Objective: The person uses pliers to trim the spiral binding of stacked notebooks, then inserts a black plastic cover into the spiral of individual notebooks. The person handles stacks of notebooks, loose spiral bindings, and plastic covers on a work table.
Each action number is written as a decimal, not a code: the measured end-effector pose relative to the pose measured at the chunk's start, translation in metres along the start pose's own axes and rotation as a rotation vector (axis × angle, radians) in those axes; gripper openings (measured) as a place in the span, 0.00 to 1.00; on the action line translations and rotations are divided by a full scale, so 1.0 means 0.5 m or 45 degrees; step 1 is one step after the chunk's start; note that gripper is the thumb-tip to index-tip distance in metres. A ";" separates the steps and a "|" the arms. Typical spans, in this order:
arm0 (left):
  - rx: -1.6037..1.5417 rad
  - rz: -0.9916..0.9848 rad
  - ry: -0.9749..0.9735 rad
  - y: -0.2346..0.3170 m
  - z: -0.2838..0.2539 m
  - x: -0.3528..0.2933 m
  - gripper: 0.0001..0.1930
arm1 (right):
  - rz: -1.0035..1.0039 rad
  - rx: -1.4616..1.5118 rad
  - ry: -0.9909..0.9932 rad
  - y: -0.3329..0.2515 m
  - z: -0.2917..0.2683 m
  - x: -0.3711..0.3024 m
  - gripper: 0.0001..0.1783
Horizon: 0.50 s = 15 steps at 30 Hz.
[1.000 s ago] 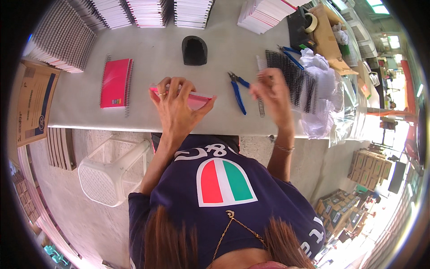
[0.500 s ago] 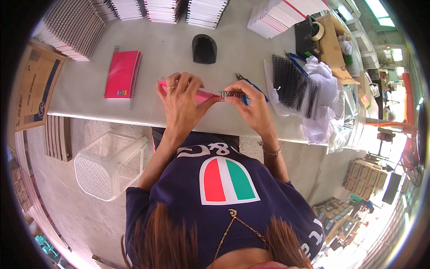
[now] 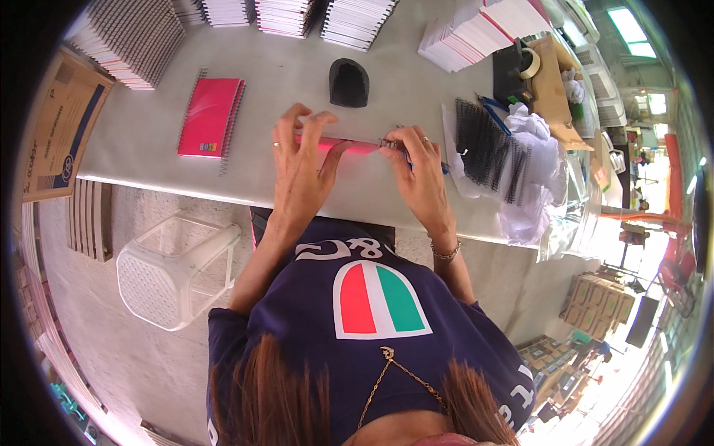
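Note:
A pink notebook (image 3: 361,149) stands edge-up between my hands above the table, its cover narrow and foreshortened. My left hand (image 3: 301,163) holds it at the left, thumb on the near face and fingers curled over the top. At the other end, my right hand (image 3: 422,160) pinches a dark spiral binding coil (image 3: 387,143) between thumb and fingers. Most of the coil is hidden by those fingers. Blue-handled pliers (image 3: 445,169) lie partly behind the right hand. Another pink spiral notebook (image 3: 211,117) rests flat to the left, with loose coils along its sides.
A black cup-shaped holder (image 3: 349,83) sits beyond my hands. Stacks of bound notebooks (image 3: 134,44) line the far side. Black coils (image 3: 487,145) and crumpled plastic (image 3: 535,141) cover the right side, beside a cardboard box (image 3: 558,67). A white stool (image 3: 175,271) stands below the table's near edge.
My right hand has drawn its fingers in around the coil, which showed as a longer piece before. The left hand's fingers have lifted and spread, and the notebook sits more level.

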State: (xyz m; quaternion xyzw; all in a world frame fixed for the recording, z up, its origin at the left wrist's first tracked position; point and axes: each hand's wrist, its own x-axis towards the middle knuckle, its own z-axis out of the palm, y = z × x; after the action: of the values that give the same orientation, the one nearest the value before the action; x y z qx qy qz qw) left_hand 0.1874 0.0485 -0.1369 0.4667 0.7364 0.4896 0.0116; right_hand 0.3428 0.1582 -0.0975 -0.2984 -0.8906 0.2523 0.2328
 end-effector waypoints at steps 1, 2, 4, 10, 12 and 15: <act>-0.014 -0.003 0.051 -0.002 0.003 0.000 0.27 | 0.002 -0.022 -0.040 0.009 -0.001 0.001 0.07; -0.028 -0.007 0.103 -0.004 0.006 0.000 0.29 | 0.005 -0.045 -0.079 0.013 -0.002 0.002 0.07; -0.052 -0.054 0.130 -0.003 0.012 -0.002 0.32 | -0.009 -0.054 0.003 -0.002 0.006 0.006 0.07; -0.202 -0.085 -0.029 -0.046 0.018 -0.012 0.33 | 0.111 0.350 -0.384 0.035 -0.011 0.017 0.06; -0.267 -0.050 -0.141 -0.065 -0.007 0.001 0.33 | 0.058 0.486 -0.504 0.051 -0.014 0.057 0.07; -0.197 0.151 -0.133 -0.103 -0.032 0.020 0.35 | -0.248 0.245 -0.406 0.081 0.016 0.161 0.11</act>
State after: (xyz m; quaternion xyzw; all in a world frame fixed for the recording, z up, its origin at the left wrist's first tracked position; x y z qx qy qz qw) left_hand 0.1393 0.0398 -0.1621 0.5320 0.6660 0.5198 0.0569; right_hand 0.2976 0.2361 -0.1063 -0.1437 -0.9125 0.3566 0.1395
